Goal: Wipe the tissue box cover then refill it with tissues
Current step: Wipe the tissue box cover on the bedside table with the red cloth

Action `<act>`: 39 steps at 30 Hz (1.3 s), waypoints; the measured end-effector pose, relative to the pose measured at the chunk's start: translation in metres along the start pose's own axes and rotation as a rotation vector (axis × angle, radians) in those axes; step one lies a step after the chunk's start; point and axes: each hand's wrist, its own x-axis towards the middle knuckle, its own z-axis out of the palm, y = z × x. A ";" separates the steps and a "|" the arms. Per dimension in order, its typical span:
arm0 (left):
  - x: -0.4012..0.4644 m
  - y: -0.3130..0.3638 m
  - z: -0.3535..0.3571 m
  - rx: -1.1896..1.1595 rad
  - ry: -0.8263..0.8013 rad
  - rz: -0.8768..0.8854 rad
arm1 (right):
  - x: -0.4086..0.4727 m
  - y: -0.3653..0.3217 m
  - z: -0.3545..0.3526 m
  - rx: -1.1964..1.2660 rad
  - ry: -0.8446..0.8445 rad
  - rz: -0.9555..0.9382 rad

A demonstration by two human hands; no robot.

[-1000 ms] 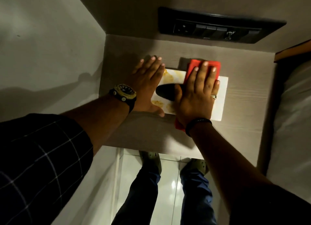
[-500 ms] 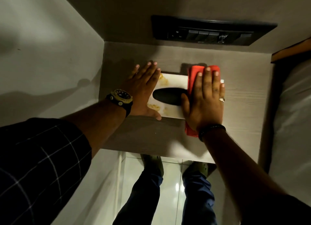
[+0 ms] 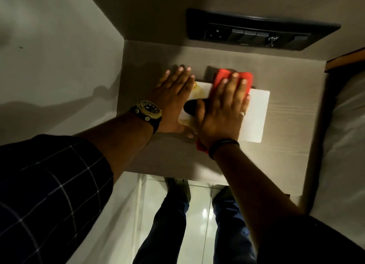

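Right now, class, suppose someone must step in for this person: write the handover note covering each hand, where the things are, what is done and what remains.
Left hand: flat, steadying the left end of the white rectangular tissue box cover on the grey wooden bedside shelf.
Right hand: flat, pressing the red cloth on the cover's top.
Done: right part looks clean.
Left: yellowish stains near the dark oval slot; then refill, no tissues in view.

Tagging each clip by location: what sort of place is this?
Probably a bedroom or hotel room: a small bedside table set in a wall corner, white bedding beside it, and a dark switch-and-socket panel above.
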 end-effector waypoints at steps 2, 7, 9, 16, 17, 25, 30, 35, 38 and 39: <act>0.001 0.001 0.002 -0.020 0.022 -0.013 | -0.001 -0.011 0.005 -0.018 -0.014 -0.109; 0.000 -0.001 0.000 -0.009 -0.018 -0.005 | -0.002 0.003 0.003 -0.011 -0.032 -0.246; -0.001 -0.001 -0.003 -0.009 -0.036 0.003 | -0.003 0.018 0.001 -0.018 -0.033 -0.302; -0.001 -0.001 -0.004 -0.003 -0.059 -0.006 | -0.002 0.063 -0.014 -0.063 0.004 -0.152; -0.001 -0.001 -0.004 -0.009 -0.057 -0.004 | -0.002 0.063 -0.014 -0.046 0.019 -0.104; 0.000 -0.004 0.003 -0.024 -0.006 0.011 | -0.001 0.044 -0.010 -0.017 0.061 0.294; 0.001 -0.004 0.004 -0.027 0.005 0.020 | 0.004 0.027 -0.003 -0.027 0.063 0.268; -0.001 -0.004 -0.001 -0.033 0.014 0.025 | 0.000 0.009 -0.001 -0.009 -0.001 -0.101; -0.001 -0.003 -0.002 -0.025 -0.006 0.025 | 0.000 0.020 -0.005 -0.030 -0.077 -0.314; -0.001 -0.003 -0.002 -0.022 -0.010 0.024 | 0.001 0.028 -0.006 -0.043 -0.098 -0.393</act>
